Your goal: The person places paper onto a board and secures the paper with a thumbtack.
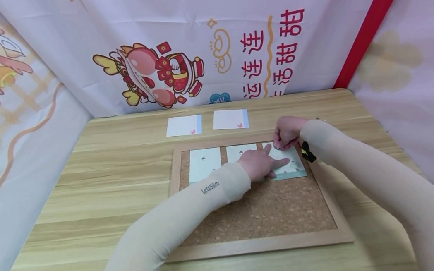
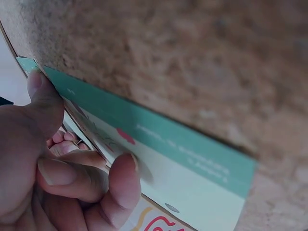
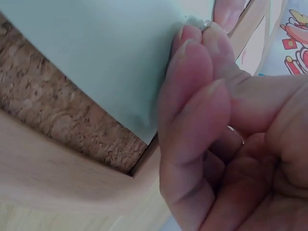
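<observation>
Pale green card [image 1: 288,154], darker-banded at 6 o'clock, is laid at 1 o'clock on corkboard [image 1: 277,208], touched by left hand [image 1: 259,164]; near its 12 o'clock edge, shiny pin [image 3: 196,21] is pinched by right hand [image 1: 288,131].

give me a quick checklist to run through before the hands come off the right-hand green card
1. Pale green rectangular paper card on the right lies on the brown cork board with a pale wooden frame: ok.
2. Left hand has fingers spread over that card: ok.
3. Right hand pinches the small shiny pin near the card's top edge: ok.
4. Pin fully pushed in: cannot tell, fingertips hide most of it.
5. Left green card and middle green card each show a pin near the top: ok.
6. Both white paper cards with blue side strips on the board: not ok, they lie behind it.
</observation>
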{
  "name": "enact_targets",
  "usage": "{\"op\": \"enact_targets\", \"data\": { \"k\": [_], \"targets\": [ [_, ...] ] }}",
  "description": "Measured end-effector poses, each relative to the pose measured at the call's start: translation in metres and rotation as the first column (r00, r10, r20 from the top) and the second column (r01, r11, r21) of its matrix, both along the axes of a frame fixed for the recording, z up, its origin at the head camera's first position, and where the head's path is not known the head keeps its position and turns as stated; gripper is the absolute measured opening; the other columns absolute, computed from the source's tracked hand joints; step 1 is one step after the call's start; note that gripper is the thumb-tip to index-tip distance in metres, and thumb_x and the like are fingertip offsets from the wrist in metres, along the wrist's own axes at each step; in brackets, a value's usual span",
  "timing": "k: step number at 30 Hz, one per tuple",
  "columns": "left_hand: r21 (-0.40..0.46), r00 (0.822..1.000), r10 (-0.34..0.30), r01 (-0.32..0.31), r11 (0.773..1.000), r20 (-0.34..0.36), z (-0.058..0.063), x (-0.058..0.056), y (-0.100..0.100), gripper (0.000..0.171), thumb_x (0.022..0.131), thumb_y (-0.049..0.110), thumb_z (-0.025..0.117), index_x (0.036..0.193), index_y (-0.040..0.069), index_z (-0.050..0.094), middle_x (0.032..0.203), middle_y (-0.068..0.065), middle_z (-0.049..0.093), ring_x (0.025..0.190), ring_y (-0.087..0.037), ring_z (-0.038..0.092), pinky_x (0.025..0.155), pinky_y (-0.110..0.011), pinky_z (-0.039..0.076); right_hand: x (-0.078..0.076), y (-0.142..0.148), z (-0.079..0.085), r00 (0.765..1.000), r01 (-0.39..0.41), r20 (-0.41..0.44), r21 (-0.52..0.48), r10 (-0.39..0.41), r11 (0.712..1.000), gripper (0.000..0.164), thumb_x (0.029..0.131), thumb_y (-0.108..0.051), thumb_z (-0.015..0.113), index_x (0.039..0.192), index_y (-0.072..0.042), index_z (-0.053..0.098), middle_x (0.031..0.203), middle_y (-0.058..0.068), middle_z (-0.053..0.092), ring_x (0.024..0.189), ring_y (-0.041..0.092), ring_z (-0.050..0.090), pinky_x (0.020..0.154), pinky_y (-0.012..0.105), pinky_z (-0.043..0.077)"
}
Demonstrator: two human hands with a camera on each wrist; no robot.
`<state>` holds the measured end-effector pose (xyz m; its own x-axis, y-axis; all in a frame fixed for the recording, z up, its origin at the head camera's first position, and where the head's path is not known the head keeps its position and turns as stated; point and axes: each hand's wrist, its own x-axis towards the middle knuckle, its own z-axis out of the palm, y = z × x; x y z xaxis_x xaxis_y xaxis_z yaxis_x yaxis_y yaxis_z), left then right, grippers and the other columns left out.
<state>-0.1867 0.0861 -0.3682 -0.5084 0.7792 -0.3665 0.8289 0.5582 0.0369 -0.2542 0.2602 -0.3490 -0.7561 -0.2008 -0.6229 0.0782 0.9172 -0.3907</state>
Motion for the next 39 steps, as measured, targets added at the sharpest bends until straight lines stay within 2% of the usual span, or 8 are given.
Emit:
{"op": "enact_targets", "data": {
  "k": [5, 13, 22, 28, 32, 39],
  "targets": [
    [0.008, 1.0, -0.003, 0.003, 1.0, -0.01, -0.0015, 0.0, 0.0, 0.063, 0.097, 0.048, 0.049, 0.155, 0.045, 0.024, 0.16, -0.019, 0.023, 0.069, -0.014, 0.053, 0.048, -0.024, 0.037, -0.0005, -0.0016, 0.0003, 0.999, 0.046, 0.014, 0.01, -0.046, 0.999, 0.01, 0.094, -0.004, 0.067, 0.087, -0.003, 0.073, 0.08, 0.008, 0.068, 0.061, 0.012, 0.061, 0.057, 0.023, 0.05],
    [0.007, 1.0, 0.0, 0.0, 1.0, 0.001, -0.001, 0.0005, -0.0006, 0.063, 0.097, 0.047, 0.048, 0.155, 0.046, 0.023, 0.16, -0.019, 0.023, 0.061, -0.013, 0.048, 0.048, -0.023, 0.036, 0.0013, -0.0017, 0.0013, 0.996, 0.086, 0.024, 0.025, -0.086, 0.996, 0.007, 0.094, -0.004, 0.066, 0.09, -0.002, 0.071, 0.083, 0.01, 0.069, 0.064, 0.015, 0.065, 0.063, 0.026, 0.054],
    [0.009, 1.0, 0.008, -0.008, 1.0, 0.013, -0.0012, 0.0003, -0.0009, 0.062, 0.097, 0.046, 0.048, 0.154, 0.046, 0.025, 0.161, -0.018, 0.023, 0.058, -0.013, 0.044, 0.048, -0.024, 0.035, 0.0032, -0.0043, 0.0026, 0.994, 0.102, 0.029, 0.023, -0.103, 0.994, 0.005, 0.094, -0.002, 0.066, 0.091, 0.0, 0.069, 0.083, 0.013, 0.069, 0.068, 0.019, 0.068, 0.067, 0.029, 0.057],
    [0.017, 1.0, 0.008, -0.008, 1.0, 0.014, 0.0001, 0.0002, -0.0013, 0.062, 0.096, 0.047, 0.049, 0.154, 0.046, 0.026, 0.16, -0.019, 0.023, 0.067, -0.015, 0.05, 0.049, -0.024, 0.036, 0.0037, -0.0036, 0.0028, 0.994, 0.105, 0.023, 0.013, -0.105, 0.994, 0.005, 0.094, -0.003, 0.066, 0.091, 0.0, 0.069, 0.086, 0.013, 0.069, 0.07, 0.02, 0.068, 0.068, 0.029, 0.056],
    [0.023, 1.0, 0.01, -0.01, 1.0, 0.023, 0.0011, 0.0002, -0.0015, 0.062, 0.096, 0.046, 0.05, 0.154, 0.045, 0.027, 0.16, -0.019, 0.023, 0.067, -0.016, 0.05, 0.049, -0.024, 0.036, 0.0039, -0.0044, 0.0034, 0.994, 0.104, 0.021, 0.008, -0.104, 0.995, 0.004, 0.093, -0.001, 0.066, 0.09, 0.0, 0.068, 0.087, 0.014, 0.069, 0.071, 0.02, 0.068, 0.069, 0.029, 0.056],
    [0.033, 0.999, 0.008, -0.009, 0.999, 0.033, 0.0015, -0.0003, -0.0011, 0.061, 0.097, 0.044, 0.05, 0.154, 0.045, 0.028, 0.16, -0.019, 0.023, 0.068, -0.016, 0.05, 0.049, -0.024, 0.035, 0.0017, -0.0067, 0.0019, 0.993, 0.117, 0.008, 0.06, -0.118, 0.991, 0.005, 0.092, -0.005, 0.069, 0.09, -0.001, 0.069, 0.085, 0.013, 0.069, 0.068, 0.02, 0.069, 0.066, 0.03, 0.056]
  ]
}}
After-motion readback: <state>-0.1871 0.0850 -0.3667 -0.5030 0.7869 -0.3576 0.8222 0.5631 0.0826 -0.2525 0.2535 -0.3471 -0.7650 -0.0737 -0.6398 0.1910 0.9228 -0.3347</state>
